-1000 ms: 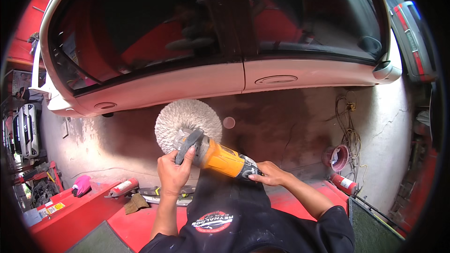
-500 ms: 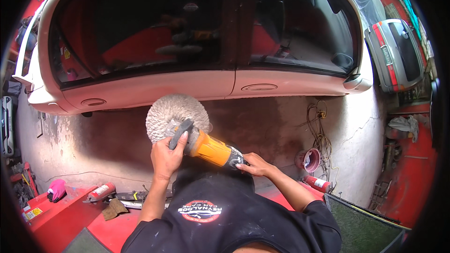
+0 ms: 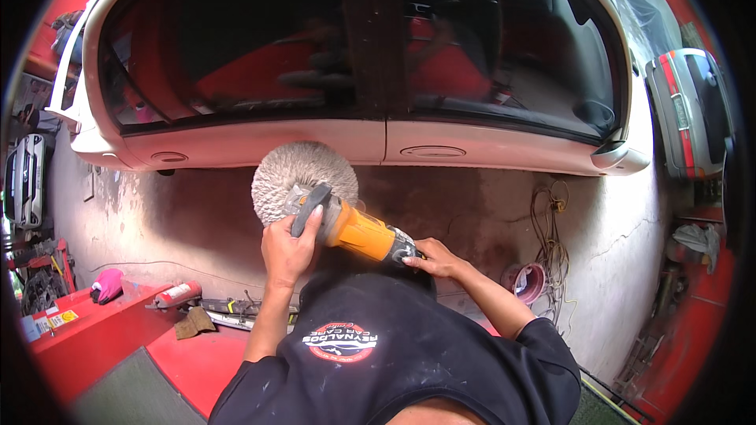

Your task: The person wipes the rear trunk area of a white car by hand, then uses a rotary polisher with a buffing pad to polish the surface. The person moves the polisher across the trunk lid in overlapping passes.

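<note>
A yellow and black rotary polisher point(image 3: 362, 234) with a round, fluffy whitish pad point(image 3: 304, 177) is held in both my hands in front of me. My left hand point(image 3: 291, 245) wraps round the dark front handle beside the pad. Farther right, my right hand point(image 3: 435, 258) is closed on the rear end of the tool's body. Ahead stands a white car point(image 3: 315, 135) with dark windows. In the picture, the pad's far edge overlaps the lower door panel; whether it touches the paint I cannot tell.
On the right, a coiled cable point(image 3: 549, 236) hangs near a reddish bucket point(image 3: 529, 282). At the left, a pink cloth item point(image 3: 108, 286), a red cylinder point(image 3: 178, 293) and a brown sponge-like block point(image 3: 194, 323) lie on red surfaces. Another vehicle point(image 3: 687, 114) stands far right.
My view has shifted, so the car and surroundings sit differently in the picture. Both hands keep their hold on the polisher, whose pad now overlaps the door panel a little more.
</note>
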A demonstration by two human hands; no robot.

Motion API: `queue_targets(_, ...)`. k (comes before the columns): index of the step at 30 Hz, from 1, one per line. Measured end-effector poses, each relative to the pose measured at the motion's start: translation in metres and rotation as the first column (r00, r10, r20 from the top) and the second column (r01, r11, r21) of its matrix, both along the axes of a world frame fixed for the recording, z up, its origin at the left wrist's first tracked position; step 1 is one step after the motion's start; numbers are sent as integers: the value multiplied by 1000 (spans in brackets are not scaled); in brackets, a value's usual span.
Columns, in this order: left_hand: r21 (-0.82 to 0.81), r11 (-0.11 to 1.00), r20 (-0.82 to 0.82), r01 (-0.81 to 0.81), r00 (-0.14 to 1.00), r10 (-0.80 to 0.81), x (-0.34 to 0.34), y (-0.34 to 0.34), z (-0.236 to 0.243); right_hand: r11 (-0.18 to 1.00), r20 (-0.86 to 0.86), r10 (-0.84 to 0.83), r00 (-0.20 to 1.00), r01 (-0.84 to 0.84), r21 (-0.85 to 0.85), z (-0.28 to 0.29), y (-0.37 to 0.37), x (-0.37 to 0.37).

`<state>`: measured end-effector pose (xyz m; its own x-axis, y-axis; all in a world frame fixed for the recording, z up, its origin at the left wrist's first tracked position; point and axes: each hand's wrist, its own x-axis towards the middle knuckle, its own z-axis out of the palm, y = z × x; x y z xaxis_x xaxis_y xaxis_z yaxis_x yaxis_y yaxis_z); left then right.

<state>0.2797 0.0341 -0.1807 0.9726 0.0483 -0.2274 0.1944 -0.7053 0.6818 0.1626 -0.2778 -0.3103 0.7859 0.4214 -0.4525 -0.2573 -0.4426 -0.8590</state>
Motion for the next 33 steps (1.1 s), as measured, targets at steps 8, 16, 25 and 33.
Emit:
queue_targets(8, 12, 998, 52, -58, 997, 57, -9, -13, 1, 999, 55, 27, 998, -26, -24, -8, -12, 4)
queue_targets(16, 35, 994, 78, -100, 992, 97, -11, -20, -7, 999, 77, 36, 996, -34, -35, -16, -18, 9)
queue_targets(25, 54, 997, 37, -52, 998, 50, -7, -5, -28, 956, 259, 6, 966, 70, -284, -9, 12, 7)
queue_targets(33, -72, 997, 47, -27, 998, 31, -1, -2, -50, 931, 317, 17, 948, 101, -351, -16, 2, 24)
